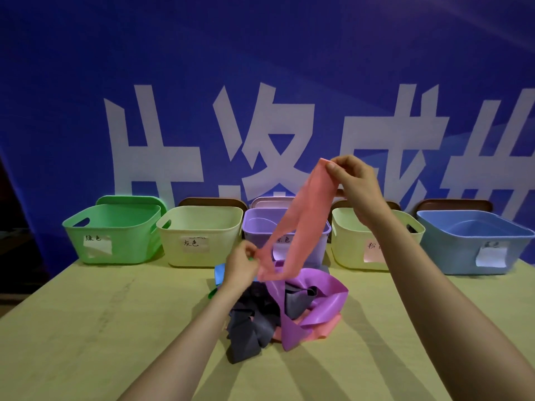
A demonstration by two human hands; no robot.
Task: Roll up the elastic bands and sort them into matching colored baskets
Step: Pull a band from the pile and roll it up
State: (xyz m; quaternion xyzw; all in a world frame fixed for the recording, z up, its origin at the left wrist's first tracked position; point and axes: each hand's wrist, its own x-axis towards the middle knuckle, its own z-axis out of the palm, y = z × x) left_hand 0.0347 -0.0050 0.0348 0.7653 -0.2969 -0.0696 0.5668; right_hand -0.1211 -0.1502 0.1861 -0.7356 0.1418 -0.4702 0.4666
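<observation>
A pink elastic band [301,215] hangs stretched in the air above the pile. My right hand [354,183] pinches its upper end, high over the purple basket [254,227]. My left hand [241,263] pinches its lower end just above the table. Under them lies a heap of bands: a purple band [315,302], dark grey bands [252,322], another pink band [327,328], and bits of blue [219,272] and green [212,293] behind my left wrist.
Five labelled baskets line the table's far edge: green [115,230], pale yellow [199,235], purple, a second pale yellow [356,244] and blue [469,241]. A blue banner with white characters hangs behind them. Bare yellow tabletop [86,328] spreads left and right of the heap.
</observation>
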